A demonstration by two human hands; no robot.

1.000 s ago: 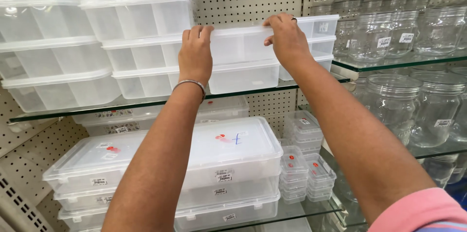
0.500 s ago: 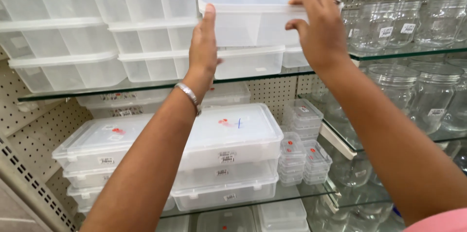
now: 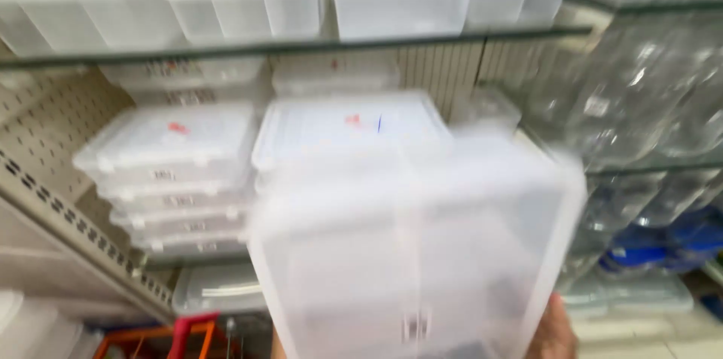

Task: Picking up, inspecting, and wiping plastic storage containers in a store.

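1. Half a second ago the box (image 3: 418, 253) was being lifted off the top shelf by both hands at its ends; it is now sitting low and close to the camera, filling the lower middle of the view, and the upper shelf spot it came from is out of reach above it.
2. Motion blur is softening the box, a clear plastic tub with a pale lid, tilted so that one broad face is turned toward the camera.
3. Only a sliver of the right hand (image 3: 553, 329) is showing, at the box's lower right corner, touching its underside edge; it appears to be supporting the box, though the fingers are hidden behind the plastic.
4. Whether the left hand is gripping cannot be told, since it is not showing anywhere.
5. Behind the held box, just above and beyond it, a stack of lidded tubs (image 3: 346, 133) is resting on the glass shelf (image 3: 301, 48)'s lower neighbour.
6. Farther to the left of the grip, another stack (image 3: 173, 171) of flat lidded tubs is sitting beside a pegboard (image 3: 53, 125).
7. Right of the grip, glass jars (image 3: 648, 103) are crowding the side shelves.
8. Above, more tubs (image 3: 241, 5) are lining the glass shelf.
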